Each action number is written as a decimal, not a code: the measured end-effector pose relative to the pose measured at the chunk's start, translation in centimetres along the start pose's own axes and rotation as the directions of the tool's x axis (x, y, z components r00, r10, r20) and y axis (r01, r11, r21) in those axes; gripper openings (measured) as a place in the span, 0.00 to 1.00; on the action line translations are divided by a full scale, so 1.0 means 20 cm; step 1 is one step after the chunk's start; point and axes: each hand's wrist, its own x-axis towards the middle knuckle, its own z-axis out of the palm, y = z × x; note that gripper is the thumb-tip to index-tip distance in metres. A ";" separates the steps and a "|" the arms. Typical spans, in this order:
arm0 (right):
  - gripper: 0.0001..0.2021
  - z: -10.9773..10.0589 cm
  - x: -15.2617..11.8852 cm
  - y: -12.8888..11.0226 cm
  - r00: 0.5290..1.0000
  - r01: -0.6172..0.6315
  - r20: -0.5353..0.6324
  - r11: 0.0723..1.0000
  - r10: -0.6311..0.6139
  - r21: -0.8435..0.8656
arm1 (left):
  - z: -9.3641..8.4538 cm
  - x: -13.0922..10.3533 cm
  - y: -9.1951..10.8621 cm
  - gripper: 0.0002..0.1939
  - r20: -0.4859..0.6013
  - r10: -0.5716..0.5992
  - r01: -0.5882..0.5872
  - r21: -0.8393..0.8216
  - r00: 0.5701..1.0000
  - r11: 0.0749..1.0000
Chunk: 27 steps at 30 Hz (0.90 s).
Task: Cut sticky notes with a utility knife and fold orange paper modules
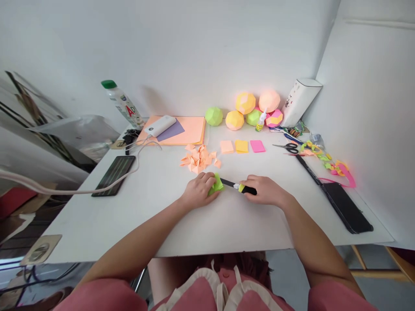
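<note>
My left hand (201, 190) is closed over a small green sticky note (218, 184), pressing it near the table top. In my right hand (266, 190) is a utility knife (249, 189) with a black and yellow handle. Its dark blade (227, 182) points left, and the tip is at the green paper's right edge; whether it cuts into the paper I cannot tell. Just beyond my left hand lies a pile of folded orange paper pieces (198, 160). Pads of peach (226, 147), yellow (241, 146) and pink (257, 146) sticky notes sit in a row behind the knife.
Faceted paper balls (234, 120) and a glue bottle (260, 121) stand along the wall. Scissors (291, 148), paper strips and a black phone holder (346, 206) lie at right. At left are a phone (114, 175), a cable, a power bank (160, 125) and a white bottle (125, 106).
</note>
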 end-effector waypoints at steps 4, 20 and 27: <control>0.18 0.01 0.01 0.00 1.000 0.009 -0.024 1.000 -0.008 0.016 | -0.01 0.01 0.00 0.13 0.018 -0.014 0.015 -0.022 1.000 1.000; 0.18 0.05 0.03 -0.02 0.997 0.066 -0.046 0.998 -0.065 0.011 | 0.00 -0.01 -0.01 0.13 -0.022 -0.048 0.046 -0.066 0.999 0.997; 0.19 0.05 0.03 -0.02 0.998 0.059 -0.035 0.998 -0.059 0.019 | -0.03 0.00 0.00 0.19 0.040 -0.039 0.040 -0.023 0.998 0.999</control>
